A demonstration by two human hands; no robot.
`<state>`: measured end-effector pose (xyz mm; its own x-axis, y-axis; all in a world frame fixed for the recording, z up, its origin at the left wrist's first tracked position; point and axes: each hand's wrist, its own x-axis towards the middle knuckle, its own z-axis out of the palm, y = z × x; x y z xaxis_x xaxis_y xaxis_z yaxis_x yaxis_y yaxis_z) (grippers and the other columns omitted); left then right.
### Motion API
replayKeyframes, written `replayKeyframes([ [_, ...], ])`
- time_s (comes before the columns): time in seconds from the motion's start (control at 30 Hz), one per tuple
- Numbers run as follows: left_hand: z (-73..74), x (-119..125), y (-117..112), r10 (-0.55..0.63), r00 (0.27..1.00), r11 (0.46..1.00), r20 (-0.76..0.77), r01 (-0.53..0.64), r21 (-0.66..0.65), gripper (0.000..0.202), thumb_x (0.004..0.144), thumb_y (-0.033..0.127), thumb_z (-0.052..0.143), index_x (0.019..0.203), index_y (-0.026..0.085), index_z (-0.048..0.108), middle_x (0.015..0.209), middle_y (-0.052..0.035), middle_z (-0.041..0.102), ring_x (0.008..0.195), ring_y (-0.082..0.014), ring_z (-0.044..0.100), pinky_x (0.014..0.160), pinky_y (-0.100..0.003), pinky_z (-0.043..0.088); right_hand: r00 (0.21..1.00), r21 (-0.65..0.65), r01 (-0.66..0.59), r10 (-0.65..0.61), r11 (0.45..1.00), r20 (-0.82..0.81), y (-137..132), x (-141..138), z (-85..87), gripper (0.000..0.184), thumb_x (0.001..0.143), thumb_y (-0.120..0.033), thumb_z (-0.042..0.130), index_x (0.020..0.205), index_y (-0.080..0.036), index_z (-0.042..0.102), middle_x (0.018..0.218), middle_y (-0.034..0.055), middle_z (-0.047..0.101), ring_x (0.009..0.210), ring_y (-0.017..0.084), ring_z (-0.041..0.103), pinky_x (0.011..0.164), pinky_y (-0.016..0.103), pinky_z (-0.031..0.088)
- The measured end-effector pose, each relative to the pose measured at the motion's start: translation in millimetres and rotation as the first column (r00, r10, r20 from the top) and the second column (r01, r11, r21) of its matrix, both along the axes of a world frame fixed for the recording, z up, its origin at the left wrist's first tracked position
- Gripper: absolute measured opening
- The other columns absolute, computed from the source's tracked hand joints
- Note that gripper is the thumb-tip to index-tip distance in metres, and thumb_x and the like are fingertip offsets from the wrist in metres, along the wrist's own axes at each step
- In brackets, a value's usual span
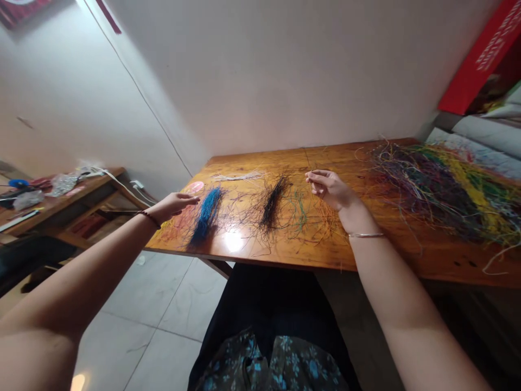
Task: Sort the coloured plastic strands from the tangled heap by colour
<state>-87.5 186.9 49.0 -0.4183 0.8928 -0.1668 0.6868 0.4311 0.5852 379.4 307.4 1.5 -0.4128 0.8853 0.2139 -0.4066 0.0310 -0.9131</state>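
My left hand (179, 203) hovers over the left end of the wooden table (248, 244), fingers stretched out and holding nothing that I can see. Just right of its fingertips lies a thick bundle of blue thread (209, 212). My right hand (329, 187) is raised above the table, thumb and fingertips pinched together; anything between them is too fine to make out. Between the hands lies a loose black thread bundle (273, 203). Green threads (300, 209) and orange threads (328, 217) spread below my right hand. A pale thread bundle (240, 176) lies further back.
A large tangled heap of multicoloured threads (443, 190) covers the table's right side. Behind it stand pale rolls (488, 138) and a red box (476, 60). Red and yellow threads (175, 231) lie at the left end. A second table (61, 198) with plastic bags stands further left.
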Motion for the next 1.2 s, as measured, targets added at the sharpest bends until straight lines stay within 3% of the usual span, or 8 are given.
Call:
replayKeyframes([
  [0.13, -20.5, -23.3, 23.5, -0.002, 0.980, 1.000, -0.199, 0.004, 0.009, 0.054, 0.065, 0.064, 0.077, 0.092, 0.017, 0.078, 0.068, -0.0077, 0.065, 0.060, -0.0171, 0.052, 0.053, -0.026, 0.036, 1.000, 0.000, 0.018, -0.018, 1.000, 0.019, -1.6, -1.9, 0.5, 0.027, 0.064, -0.037, 0.090, 0.078, -0.019, 0.077, 0.076, 0.0001, 0.069, 0.047, 0.001, 0.040, 0.044, 0.018, 0.037],
  [0.27, -30.5, -8.6, 47.1, 0.057, 0.936, 0.990, -0.347, -0.008, 0.140, 0.048, 0.077, 0.058, 0.069, 0.097, 0.016, 0.077, 0.091, -0.0127, 0.074, 0.083, -0.0243, 0.064, 0.068, -0.030, 0.045, 0.999, 0.005, 0.024, -0.024, 1.000, 0.039, -4.8, -3.3, 3.5, 0.027, 0.064, -0.039, 0.090, 0.077, -0.019, 0.076, 0.077, 0.0003, 0.070, 0.047, 0.002, 0.038, 0.043, 0.019, 0.035],
  [0.37, -30.1, 41.3, 57.4, 0.025, 0.945, 0.949, -0.325, 0.080, 0.305, 0.046, 0.086, 0.056, 0.061, 0.103, 0.017, 0.076, 0.101, -0.0126, 0.075, 0.090, -0.0256, 0.067, 0.074, -0.030, 0.047, 0.999, 0.015, 0.027, -0.028, 1.000, 0.045, -6.3, -4.3, 4.6, 0.026, 0.065, -0.038, 0.089, 0.077, -0.019, 0.076, 0.078, 0.0003, 0.070, 0.047, 0.002, 0.037, 0.043, 0.019, 0.034],
  [0.47, -21.2, 118.0, 56.7, -0.242, 0.949, 0.854, -0.204, 0.308, 0.419, 0.049, 0.089, 0.058, 0.058, 0.102, 0.014, 0.076, 0.101, -0.0131, 0.075, 0.088, -0.0226, 0.067, 0.073, -0.028, 0.047, 0.999, 0.023, 0.024, -0.025, 0.999, 0.040, -5.7, -5.2, 3.3, 0.026, 0.065, -0.038, 0.088, 0.078, -0.019, 0.076, 0.079, 0.0001, 0.070, 0.047, 0.002, 0.037, 0.043, 0.020, 0.033],
  [0.57, -5.0, 196.1, 48.8, -0.521, 0.848, 0.734, -0.094, 0.501, 0.459, 0.050, 0.091, 0.059, 0.056, 0.099, 0.013, 0.076, 0.098, -0.0125, 0.075, 0.084, -0.0187, 0.065, 0.071, -0.027, 0.046, 0.998, 0.026, 0.031, -0.032, 0.999, 0.046, -4.7, -5.4, 2.2, 0.026, 0.065, -0.039, 0.088, 0.077, -0.019, 0.076, 0.078, 0.0003, 0.071, 0.047, 0.002, 0.038, 0.043, 0.020, 0.033],
  [0.73, 11.6, 275.3, 42.3, -0.675, 0.719, 0.628, -0.165, 0.677, 0.384, 0.044, 0.091, 0.055, 0.060, 0.089, 0.015, 0.078, 0.076, -0.0068, 0.071, 0.064, -0.0135, 0.056, 0.059, -0.026, 0.038, 0.998, 0.020, 0.054, -0.055, 0.998, 0.044, -4.6, -2.7, 4.4, 0.028, 0.064, -0.040, 0.089, 0.077, -0.019, 0.076, 0.077, 0.0002, 0.070, 0.048, 0.002, 0.039, 0.045, 0.020, 0.034],
  [0.97, 3.2, 286.1, 32.9, -0.699, 0.663, 0.590, -0.268, 0.746, 0.307, 0.021, 0.091, 0.033, 0.064, 0.091, 0.017, 0.077, 0.081, -0.0048, 0.074, 0.067, -0.0130, 0.060, 0.061, -0.024, 0.039, 0.999, 0.014, 0.039, -0.038, 0.999, -0.023, 0.5, 4.3, 3.6, 0.026, 0.067, -0.039, 0.088, 0.080, -0.020, 0.076, 0.079, -0.0008, 0.069, 0.048, 0.001, 0.038, 0.045, 0.018, 0.035],
  [1.2, 10.6, 268.7, -26.3, -0.834, 0.529, 0.523, -0.158, 0.848, 0.082, 0.020, 0.094, 0.032, 0.058, 0.092, 0.021, 0.075, 0.088, -0.0041, 0.075, 0.073, -0.0148, 0.066, 0.065, -0.025, 0.045, 0.997, 0.048, 0.063, -0.061, 0.997, -0.043, 1.2, 6.2, 4.8, 0.026, 0.067, -0.038, 0.087, 0.080, -0.020, 0.076, 0.080, -0.0001, 0.071, 0.048, 0.001, 0.039, 0.045, 0.019, 0.037],
])
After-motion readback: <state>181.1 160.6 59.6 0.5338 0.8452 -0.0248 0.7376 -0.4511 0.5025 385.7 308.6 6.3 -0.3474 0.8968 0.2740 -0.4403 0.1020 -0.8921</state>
